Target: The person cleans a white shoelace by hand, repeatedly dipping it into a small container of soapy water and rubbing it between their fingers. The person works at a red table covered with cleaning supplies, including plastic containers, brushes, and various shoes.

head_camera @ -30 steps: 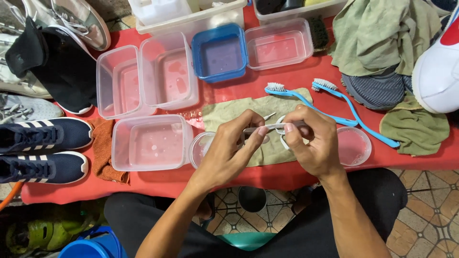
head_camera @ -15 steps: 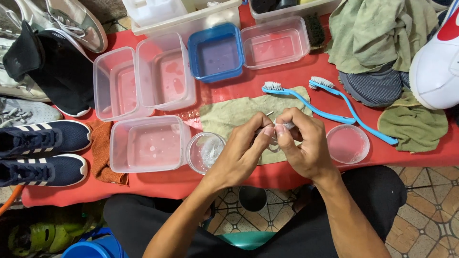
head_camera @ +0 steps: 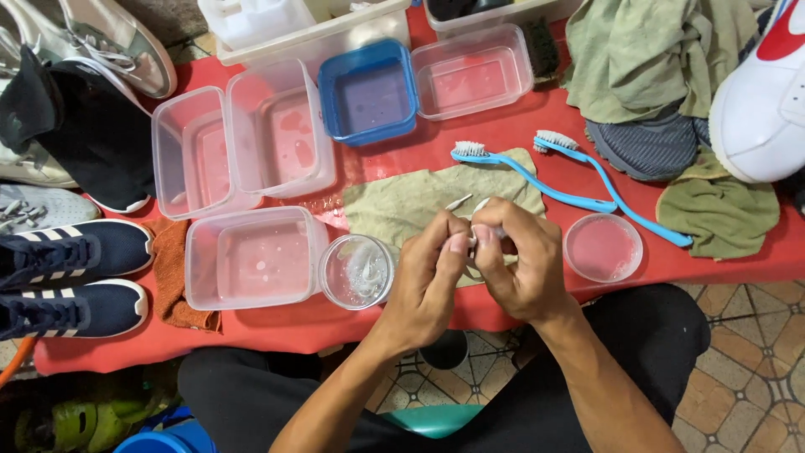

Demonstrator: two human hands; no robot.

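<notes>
Sitting left of centre on the red bench (head_camera: pixel 520 138), a round clear cup (head_camera: pixel 356 270) lies beside the left hand (head_camera: pixel 428 281) and right hand (head_camera: pixel 520 264), whose fingers (head_camera: pixel 457 243) pinch closed on a small white object (head_camera: pixel 480 207) at mid-frame above a green cloth (head_camera: pixel 402 205).

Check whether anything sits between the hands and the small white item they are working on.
Nothing visible does. The left hand and right hand both pinch the small white item directly, above the olive cloth. The round clear cup stands beside the left hand, not between.
</notes>
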